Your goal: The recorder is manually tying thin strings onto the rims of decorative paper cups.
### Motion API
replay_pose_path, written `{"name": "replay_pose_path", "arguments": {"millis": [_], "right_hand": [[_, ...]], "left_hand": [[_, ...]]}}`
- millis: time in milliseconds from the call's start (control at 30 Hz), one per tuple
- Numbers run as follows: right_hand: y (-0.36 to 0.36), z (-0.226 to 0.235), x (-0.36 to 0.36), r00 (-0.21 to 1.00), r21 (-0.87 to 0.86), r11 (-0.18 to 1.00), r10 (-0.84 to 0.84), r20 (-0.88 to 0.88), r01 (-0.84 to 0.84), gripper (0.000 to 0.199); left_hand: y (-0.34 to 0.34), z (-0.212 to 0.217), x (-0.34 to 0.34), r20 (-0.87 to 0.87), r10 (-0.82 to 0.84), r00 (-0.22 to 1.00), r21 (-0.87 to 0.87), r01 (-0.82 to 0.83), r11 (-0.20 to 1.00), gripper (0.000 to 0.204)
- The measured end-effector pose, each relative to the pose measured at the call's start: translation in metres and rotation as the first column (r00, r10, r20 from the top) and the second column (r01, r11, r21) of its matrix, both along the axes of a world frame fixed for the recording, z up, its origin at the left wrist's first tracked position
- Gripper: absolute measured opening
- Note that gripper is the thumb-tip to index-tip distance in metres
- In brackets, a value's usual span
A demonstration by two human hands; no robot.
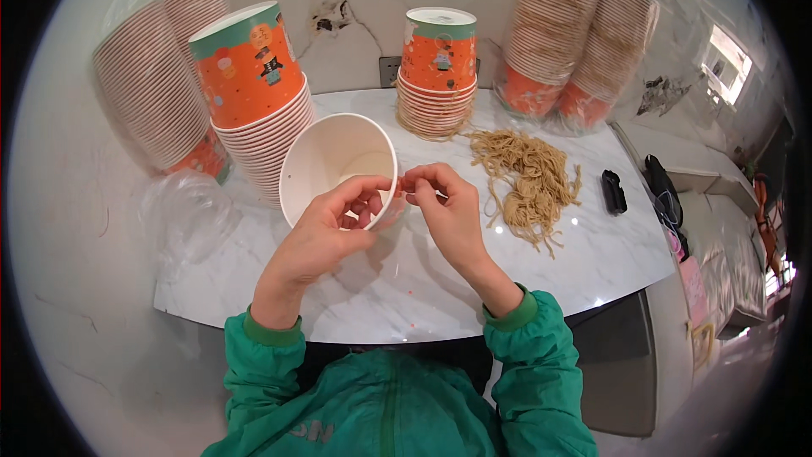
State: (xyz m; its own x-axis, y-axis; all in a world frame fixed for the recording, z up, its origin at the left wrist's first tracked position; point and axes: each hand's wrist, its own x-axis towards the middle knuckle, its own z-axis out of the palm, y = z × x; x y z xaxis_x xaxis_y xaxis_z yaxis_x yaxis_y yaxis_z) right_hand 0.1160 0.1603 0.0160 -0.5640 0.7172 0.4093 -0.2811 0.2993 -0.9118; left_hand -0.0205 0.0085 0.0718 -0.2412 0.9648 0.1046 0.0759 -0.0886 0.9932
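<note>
A white-lined paper bucket (315,152) is tipped on the table with its mouth toward me. My left hand (326,224) grips its right rim, with the fingers curled inside the mouth. Just outside that rim, my right hand (444,207) is closed in a pinch, its fingertips close to the left ones. A bit of orange shows between the two hands, but what the right fingers pinch is too small to make out. To the right of my right hand lies a loose heap of tan string (533,182).
Upside-down bucket stacks stand behind: a tall orange-and-green one (254,76) at left, a shorter one (438,59) in the middle. Plastic-wrapped stacks flank them at far left (144,85) and far right (550,25). Crumpled clear plastic (190,216) and a small black object (614,192) lie on the marble table (364,305).
</note>
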Motion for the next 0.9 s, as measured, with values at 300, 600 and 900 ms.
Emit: {"name": "replay_pose_path", "arguments": {"millis": [300, 600, 900], "right_hand": [[-0.013, 0.009, -0.005, 1.0, 0.077, 0.997, 0.02, -0.016, -0.019, 0.017], [-0.001, -0.005, -0.009, 0.99, -0.183, 0.975, 0.108, -0.091, -0.123, 0.017], [0.044, 0.006, 0.033, 0.932, 0.259, 0.898, -0.363, -0.022, 0.356, 0.011]], "left_hand": [[-0.001, -0.002, -0.005, 0.019, 0.012, 1.0, 0.038, -0.012, 0.999, 0.055], [-0.007, 0.002, -0.008, 0.007, -0.013, 1.0, 0.037, 0.013, 0.999, 0.054], [-0.011, 0.004, -0.006, -0.864, 0.359, 0.352, 0.323, -0.159, 0.933, 0.057]]}}
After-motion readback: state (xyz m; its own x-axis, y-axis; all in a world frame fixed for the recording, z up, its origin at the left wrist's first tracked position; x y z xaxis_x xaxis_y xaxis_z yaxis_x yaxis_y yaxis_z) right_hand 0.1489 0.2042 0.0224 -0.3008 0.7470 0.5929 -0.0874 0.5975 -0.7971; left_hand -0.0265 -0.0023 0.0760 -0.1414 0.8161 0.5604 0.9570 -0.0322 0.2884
